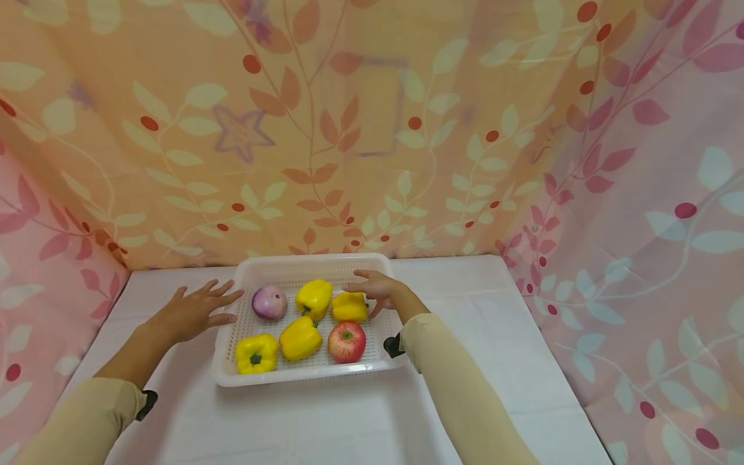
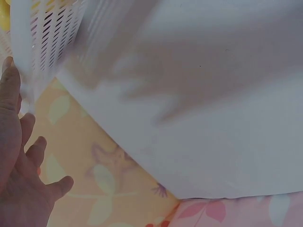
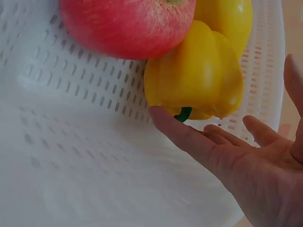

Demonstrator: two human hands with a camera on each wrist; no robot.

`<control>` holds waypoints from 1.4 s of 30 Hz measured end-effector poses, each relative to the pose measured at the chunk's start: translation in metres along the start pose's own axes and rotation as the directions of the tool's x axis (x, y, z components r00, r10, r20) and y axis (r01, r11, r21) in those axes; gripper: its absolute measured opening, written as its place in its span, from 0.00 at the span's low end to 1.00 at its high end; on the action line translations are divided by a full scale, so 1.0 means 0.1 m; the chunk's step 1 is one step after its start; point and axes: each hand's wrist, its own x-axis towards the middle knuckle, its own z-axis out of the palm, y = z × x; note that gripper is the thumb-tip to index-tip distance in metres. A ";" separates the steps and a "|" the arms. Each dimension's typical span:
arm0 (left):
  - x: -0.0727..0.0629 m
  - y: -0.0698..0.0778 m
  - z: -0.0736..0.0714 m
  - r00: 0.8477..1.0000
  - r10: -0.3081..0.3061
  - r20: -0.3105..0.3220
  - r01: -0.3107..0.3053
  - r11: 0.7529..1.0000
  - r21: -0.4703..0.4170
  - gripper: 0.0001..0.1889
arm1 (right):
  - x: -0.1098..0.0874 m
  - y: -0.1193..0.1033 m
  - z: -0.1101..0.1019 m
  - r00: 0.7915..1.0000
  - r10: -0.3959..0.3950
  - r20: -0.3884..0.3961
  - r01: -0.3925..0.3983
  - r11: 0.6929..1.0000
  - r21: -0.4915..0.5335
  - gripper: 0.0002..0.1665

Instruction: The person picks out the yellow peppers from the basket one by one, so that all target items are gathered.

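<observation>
We count four yellow peppers [image 1: 299, 339], one red apple [image 1: 347, 343] and one round purple vegetable [image 1: 269, 302]. We see one white basket [image 1: 308, 373] and one desk [image 1: 494, 355]. We also count one left grip [image 1: 194, 313], one right grip [image 1: 388, 292], two sleeves [image 1: 465, 384] and two dark pieces [image 1: 148, 405] at the wrists.

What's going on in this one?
A person has two bare hands at a white basket holding four yellow peppers, a red apple and a round purple item. The right hand is beside the rightmost pepper; whether it touches is unclear. The left hand is spread near the left rim. Neither hand grips anything.
</observation>
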 end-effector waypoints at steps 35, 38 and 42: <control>-0.02 0.00 0.02 1.000 -0.011 -0.020 0.010 0.999 -0.046 0.33 | 0.12 0.08 0.14 0.999 -0.019 -0.035 0.014 0.988 -0.151 0.25; -0.02 0.01 0.01 1.000 -0.007 -0.028 0.005 0.999 -0.046 0.33 | 0.10 0.06 0.12 0.998 -0.036 -0.049 0.027 0.985 -0.172 0.25; -0.01 0.01 -0.01 1.000 -0.011 -0.012 0.010 0.999 -0.036 0.34 | 0.05 -0.03 0.04 0.994 -0.084 -0.069 0.071 0.981 -0.182 0.25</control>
